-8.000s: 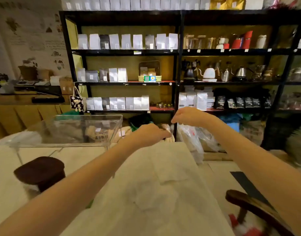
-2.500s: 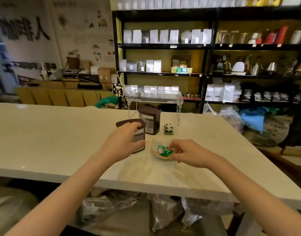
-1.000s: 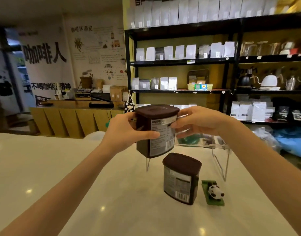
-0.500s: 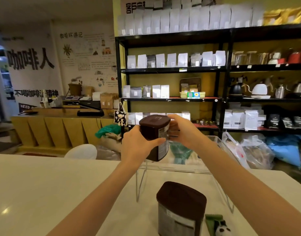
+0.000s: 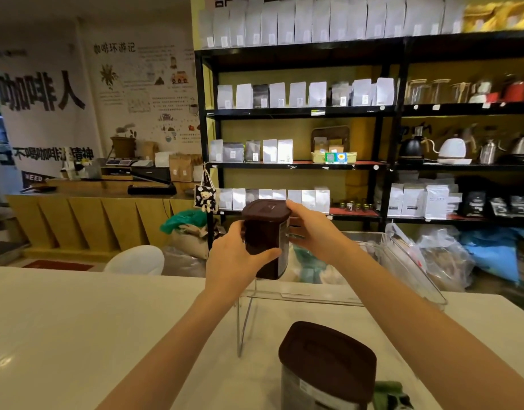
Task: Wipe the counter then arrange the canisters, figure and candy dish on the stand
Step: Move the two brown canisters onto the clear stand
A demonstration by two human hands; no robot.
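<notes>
Canister (image 5: 266, 238) sat mid-frame, clamped btwn our left hand (image 5: 235, 258) & right hand (image 5: 312, 235) over the clear stand (image 5: 402, 264); we judged it best lowered level, w/ room left for the rest.

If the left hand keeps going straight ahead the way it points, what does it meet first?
The left hand already grips the canister, so that leads. Straight ahead, it looks free above the clear stand; beyond that come sacks and the black shelf, though depth is hard to judge.
</notes>
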